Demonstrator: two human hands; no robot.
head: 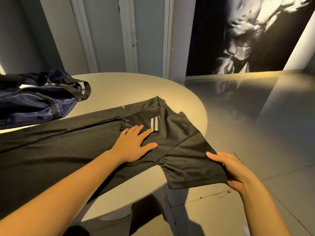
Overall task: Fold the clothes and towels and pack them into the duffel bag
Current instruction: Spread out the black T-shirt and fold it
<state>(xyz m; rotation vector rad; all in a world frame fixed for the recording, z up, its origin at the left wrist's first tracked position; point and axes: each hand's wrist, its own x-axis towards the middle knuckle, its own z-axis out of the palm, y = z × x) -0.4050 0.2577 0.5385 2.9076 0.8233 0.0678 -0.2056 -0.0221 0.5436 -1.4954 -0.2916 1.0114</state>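
Observation:
A black T-shirt (68,147) lies spread across the round white table (136,86), its collar end toward the right. One sleeve with white stripes (154,124) is folded in over the chest. My left hand (134,145) presses flat on the shirt just below that folded sleeve, fingers straight. My right hand (230,169) grips the hem of the other sleeve (192,167), which hangs past the table's right edge. The navy duffel bag (34,103) with black straps sits at the table's far left, slumped and apart from the shirt.
The table's edge curves round on the right and near side. Beyond it is a glossy tiled floor (255,125). A large black-and-white poster (247,34) leans on the wall at the back right. White door frames stand behind the table.

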